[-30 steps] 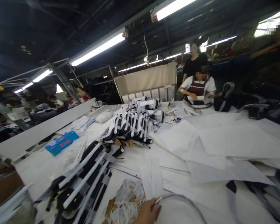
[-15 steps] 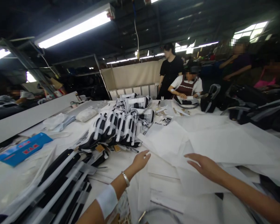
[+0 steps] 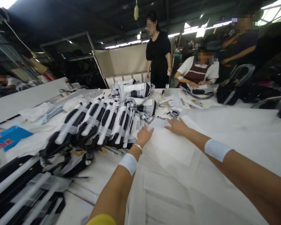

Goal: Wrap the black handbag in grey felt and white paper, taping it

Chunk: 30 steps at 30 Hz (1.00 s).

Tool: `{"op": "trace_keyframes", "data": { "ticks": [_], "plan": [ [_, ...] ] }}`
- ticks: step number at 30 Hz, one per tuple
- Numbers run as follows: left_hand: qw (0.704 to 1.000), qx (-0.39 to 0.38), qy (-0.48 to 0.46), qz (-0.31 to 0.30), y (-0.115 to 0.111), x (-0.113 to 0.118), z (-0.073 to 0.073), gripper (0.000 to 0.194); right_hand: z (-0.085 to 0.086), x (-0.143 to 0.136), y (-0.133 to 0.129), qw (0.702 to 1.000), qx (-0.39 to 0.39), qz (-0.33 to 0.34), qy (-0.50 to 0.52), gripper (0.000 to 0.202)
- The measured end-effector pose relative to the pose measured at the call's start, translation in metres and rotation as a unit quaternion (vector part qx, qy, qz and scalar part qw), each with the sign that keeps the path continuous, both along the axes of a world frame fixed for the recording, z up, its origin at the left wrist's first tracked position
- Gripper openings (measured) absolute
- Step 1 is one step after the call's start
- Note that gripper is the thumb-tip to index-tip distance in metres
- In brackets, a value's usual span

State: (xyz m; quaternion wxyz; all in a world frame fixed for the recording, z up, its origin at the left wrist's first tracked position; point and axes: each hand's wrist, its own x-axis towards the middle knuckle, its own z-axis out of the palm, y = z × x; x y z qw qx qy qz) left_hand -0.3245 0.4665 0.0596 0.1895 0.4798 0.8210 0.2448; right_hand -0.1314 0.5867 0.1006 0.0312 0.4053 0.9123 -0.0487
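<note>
My left hand point(image 3: 144, 136) reaches forward to the far left corner of a translucent white sheet point(image 3: 168, 147), thumb and fingers apart. A silver bangle point(image 3: 138, 147) circles that wrist. Over the far edge of the same sheet lies my right hand point(image 3: 177, 127), its fingers spread and pointing left. Both forearms carry a pale band. Just left of my left hand stands a row of black bundles point(image 3: 105, 123) with white strips across them. More white sheets point(image 3: 239, 134) lie under and beside my right arm.
Long black pieces with white strips point(image 3: 25, 190) lie at front left, near a blue packet point(image 3: 11, 139). More wrapped bundles point(image 3: 134, 90) are stacked farther back. Across the table a co-worker in a brown apron point(image 3: 199, 72) sits handling something; a person in black point(image 3: 158, 56) stands alongside.
Both my hands have moved forward to the sheet's far edge and closer together. The view has shifted forward, so the bundles and co-workers appear nearer.
</note>
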Motion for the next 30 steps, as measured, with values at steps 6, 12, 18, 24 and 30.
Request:
{"op": "trace_keyframes", "data": {
  "ticks": [6, 12, 18, 24, 30],
  "plan": [
    [0.999, 0.033, 0.007, -0.012, -0.025, 0.033, -0.013, 0.069, 0.000, 0.042, -0.020, 0.997, 0.007, 0.076, -0.021, 0.053],
    [0.985, 0.060, -0.015, -0.158, -0.081, 0.088, -0.018, 0.038, 0.020, 0.084, -0.046, 0.992, -0.039, 0.113, -0.045, 0.051],
    [0.970, 0.027, 0.005, -0.243, -0.074, 0.095, 0.004, 0.052, 0.016, 0.063, -0.024, 1.000, 0.007, 0.006, -0.027, 0.053],
    [0.969, 0.029, 0.090, -0.228, -0.024, 0.037, 0.018, 0.049, -0.019, 0.046, 0.022, 0.997, -0.060, 0.029, -0.024, 0.051],
    [0.939, -0.066, 0.102, -0.322, 0.009, 0.009, 0.001, 0.093, -0.036, 0.048, 0.055, 0.990, -0.110, 0.069, -0.046, 0.082]
  ]
}}
